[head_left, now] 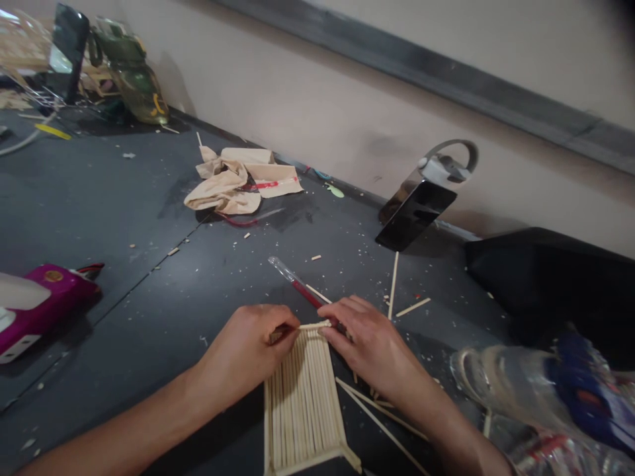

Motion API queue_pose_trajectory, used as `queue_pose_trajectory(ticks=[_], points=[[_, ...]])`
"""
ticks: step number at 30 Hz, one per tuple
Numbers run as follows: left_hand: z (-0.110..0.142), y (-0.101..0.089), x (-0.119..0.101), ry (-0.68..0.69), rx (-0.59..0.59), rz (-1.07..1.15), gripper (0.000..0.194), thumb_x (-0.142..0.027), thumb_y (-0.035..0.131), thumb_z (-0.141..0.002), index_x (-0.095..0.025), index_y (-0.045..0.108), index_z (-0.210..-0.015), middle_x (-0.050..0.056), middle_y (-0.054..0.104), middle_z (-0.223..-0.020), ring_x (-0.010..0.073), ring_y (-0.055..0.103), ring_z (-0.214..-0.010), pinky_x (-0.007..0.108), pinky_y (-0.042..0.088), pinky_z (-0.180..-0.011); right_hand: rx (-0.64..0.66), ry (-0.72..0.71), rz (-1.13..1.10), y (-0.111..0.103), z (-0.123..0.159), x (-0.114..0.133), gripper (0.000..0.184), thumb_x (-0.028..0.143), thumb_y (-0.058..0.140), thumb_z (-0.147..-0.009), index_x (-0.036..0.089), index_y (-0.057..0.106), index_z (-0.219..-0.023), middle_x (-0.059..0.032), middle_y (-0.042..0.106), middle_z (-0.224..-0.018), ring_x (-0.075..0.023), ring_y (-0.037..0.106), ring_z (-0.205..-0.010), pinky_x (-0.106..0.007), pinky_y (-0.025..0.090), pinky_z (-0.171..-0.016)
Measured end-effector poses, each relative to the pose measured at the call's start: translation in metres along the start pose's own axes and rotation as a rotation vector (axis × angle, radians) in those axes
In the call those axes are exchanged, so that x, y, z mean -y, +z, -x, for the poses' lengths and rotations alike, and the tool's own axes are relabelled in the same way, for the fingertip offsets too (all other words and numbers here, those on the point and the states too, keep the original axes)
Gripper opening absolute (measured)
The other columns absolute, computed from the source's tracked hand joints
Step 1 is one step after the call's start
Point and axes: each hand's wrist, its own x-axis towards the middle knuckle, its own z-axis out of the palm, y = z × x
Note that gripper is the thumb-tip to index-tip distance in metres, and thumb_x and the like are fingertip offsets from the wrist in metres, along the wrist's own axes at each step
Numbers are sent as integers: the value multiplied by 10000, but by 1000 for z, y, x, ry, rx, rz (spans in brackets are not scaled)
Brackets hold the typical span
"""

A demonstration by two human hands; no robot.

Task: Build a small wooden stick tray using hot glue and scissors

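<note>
A panel of pale wooden sticks [305,403], laid side by side with crosspieces at its ends, lies in front of me. Across its far edge runs a short wooden stick [313,326]. My left hand [248,344] is closed, thumb and fingers pinching the left end of this stick at the panel's far left corner. At the other end, my right hand [370,340] pinches the stick between thumb and fingers, its lower fingers partly hidden. Just beyond the right hand lies a red and clear pen-like tube [297,283].
Loose sticks [381,416] lie right of the panel, near a clear plastic bottle [506,383]. A phone [417,215] leans on a bottle by the wall. Crumpled brown paper [223,185] lies further back. A magenta box-shaped object [44,304] sits left.
</note>
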Motion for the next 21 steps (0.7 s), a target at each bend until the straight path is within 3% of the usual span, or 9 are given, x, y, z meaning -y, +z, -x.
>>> queue_pose_trajectory(ticks=[4,8,14,21], points=[[2,2,1,12,9,9,104,-141,584,-834,-191,663,-788,-28,676,-705,117,628,-651,212,422,-584,-17,-18,19,0,1,0,192,150,651,-850,158,655,-1041,-53,697,-904,-219,589,-848,-340,448,-760],[4,0,3,-2,15,-8,52,-209,604,-835,-197,644,-867,-14,689,-793,147,647,-732,246,459,-645,-23,-64,59,-1,4,0,153,223,662,-857,191,681,-1005,-35,691,-875,-217,589,-817,-337,436,-729],[16,-11,10,-52,-41,-146,265,-259,669,-780,-217,628,-1038,29,686,-1009,225,642,-934,343,498,-795,-31,-83,72,-1,5,2,122,228,565,-927,206,684,-945,-27,655,-843,-195,597,-813,-314,434,-734],[35,-2,18,-24,-230,0,123,-271,601,-859,-238,683,-944,4,665,-954,117,628,-728,225,504,-647,-35,-86,110,2,6,-1,114,229,560,-930,215,673,-924,-22,640,-847,-191,605,-826,-294,433,-718]])
